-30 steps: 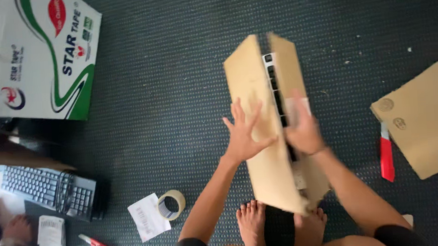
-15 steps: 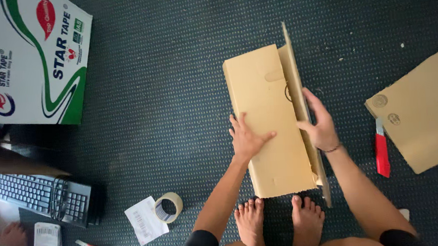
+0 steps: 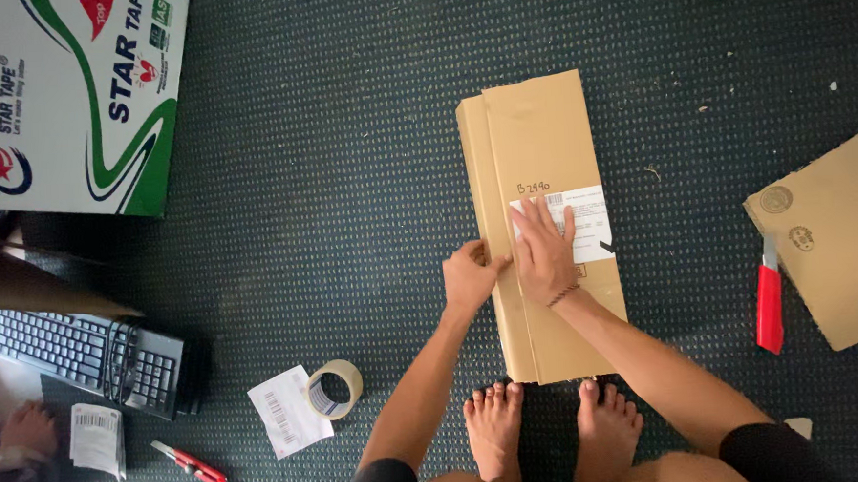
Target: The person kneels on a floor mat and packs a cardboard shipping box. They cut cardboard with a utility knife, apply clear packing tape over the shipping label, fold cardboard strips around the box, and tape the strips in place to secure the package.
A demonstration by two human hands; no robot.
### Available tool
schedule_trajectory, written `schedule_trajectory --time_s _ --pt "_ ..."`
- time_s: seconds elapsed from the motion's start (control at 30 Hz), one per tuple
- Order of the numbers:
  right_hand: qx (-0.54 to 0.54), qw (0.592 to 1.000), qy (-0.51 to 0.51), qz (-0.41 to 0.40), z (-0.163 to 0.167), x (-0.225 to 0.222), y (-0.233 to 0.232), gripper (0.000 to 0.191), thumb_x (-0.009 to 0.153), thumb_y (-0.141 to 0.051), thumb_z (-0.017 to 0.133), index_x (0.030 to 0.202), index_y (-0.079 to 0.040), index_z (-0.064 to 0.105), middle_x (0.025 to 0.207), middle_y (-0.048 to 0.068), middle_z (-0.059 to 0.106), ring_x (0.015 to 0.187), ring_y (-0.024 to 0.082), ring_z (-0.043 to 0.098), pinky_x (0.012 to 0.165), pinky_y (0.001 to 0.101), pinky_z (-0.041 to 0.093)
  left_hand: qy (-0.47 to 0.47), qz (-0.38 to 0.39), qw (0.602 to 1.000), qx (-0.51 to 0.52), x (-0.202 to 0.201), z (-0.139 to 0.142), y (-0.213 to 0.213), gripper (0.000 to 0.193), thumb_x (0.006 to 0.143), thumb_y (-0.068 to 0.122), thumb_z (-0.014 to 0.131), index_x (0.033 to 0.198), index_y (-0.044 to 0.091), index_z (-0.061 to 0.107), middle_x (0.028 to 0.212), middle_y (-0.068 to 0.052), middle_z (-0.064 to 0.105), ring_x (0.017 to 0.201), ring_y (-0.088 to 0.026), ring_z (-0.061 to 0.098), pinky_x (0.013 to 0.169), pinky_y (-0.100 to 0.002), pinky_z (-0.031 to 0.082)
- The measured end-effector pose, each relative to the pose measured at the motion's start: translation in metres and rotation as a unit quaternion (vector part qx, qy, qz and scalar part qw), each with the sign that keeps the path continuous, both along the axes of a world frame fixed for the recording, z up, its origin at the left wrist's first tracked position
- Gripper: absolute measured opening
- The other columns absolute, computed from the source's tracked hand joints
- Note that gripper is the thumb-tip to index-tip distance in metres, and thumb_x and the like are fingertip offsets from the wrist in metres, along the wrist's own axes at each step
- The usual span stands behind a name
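Note:
A long flat cardboard box [image 3: 540,147] lies closed on the dark carpet in front of my bare feet. A white shipping label [image 3: 585,221] is stuck on its top. My right hand [image 3: 544,254] lies flat, fingers spread, on the box and over the label's left part. My left hand [image 3: 470,276] has its fingers curled against the box's left edge, beside a narrow folded flap. Neither hand holds a tool.
A tape roll [image 3: 334,389] and a white paper slip [image 3: 283,412] lie left of my legs. A red cutter [image 3: 769,300] lies right of the box, beside a cardboard sheet [image 3: 839,229]. At left are a printed carton [image 3: 69,94], a black keyboard [image 3: 88,355], a small red tool [image 3: 192,466], and another person's hand [image 3: 23,428].
The box was open with its lid raised; now it lies closed and flat. My right hand moved from the lid's edge onto the label, my left hand to the left edge.

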State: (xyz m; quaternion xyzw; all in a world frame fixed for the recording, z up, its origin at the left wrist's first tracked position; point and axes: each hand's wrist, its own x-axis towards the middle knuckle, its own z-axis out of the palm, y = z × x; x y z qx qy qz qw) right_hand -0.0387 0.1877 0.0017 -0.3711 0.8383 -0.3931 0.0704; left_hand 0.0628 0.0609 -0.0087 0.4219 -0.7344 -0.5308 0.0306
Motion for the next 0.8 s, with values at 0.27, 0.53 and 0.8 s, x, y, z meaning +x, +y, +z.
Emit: schedule_trajectory --time_s 0.27,0.53,0.8 --pt "0.035 0.996 -0.074 0.032 0.030 -0.037 0.011 0.072 0.085 -0.031 0.070 0.152 -0.016 0.048 0.158 0.013 0.050 0.153 0.033 0.041 0.127 0.0557 0.028 0.134 -0.054 0.962 -0.231 -0.090 0.003 -0.074 0.060 0.081 0.029 0.078 0.134 0.006 0.062 0.125 -0.023 0.063 0.113 -0.039 0.065 0.096 -0.043 0.055" --pt "0.220 0.970 -0.093 -0.046 0.057 -0.075 0.009 0.142 0.039 -0.064 0.094 0.157 -0.015 0.032 0.163 0.027 0.014 0.147 0.047 0.029 0.110 0.0649 0.029 0.005 -0.119 0.984 -0.134 -0.180 0.002 -0.139 0.062 0.080 0.041 0.084 0.131 0.016 0.058 0.126 -0.021 0.046 0.101 -0.037 0.065 0.082 -0.043 0.060" --pt "0.250 0.960 -0.125 -0.034 0.059 -0.069 0.008 0.144 0.040 -0.063 0.095 0.158 -0.015 0.029 0.162 0.024 0.011 0.139 0.051 0.033 0.109 0.0553 0.040 0.037 -0.117 0.991 0.055 -0.177 -0.002 -0.162 0.037 0.090 0.031 0.076 0.103 0.003 0.055 0.109 -0.018 0.043 0.060 -0.022 0.066 0.037 -0.032 0.058"
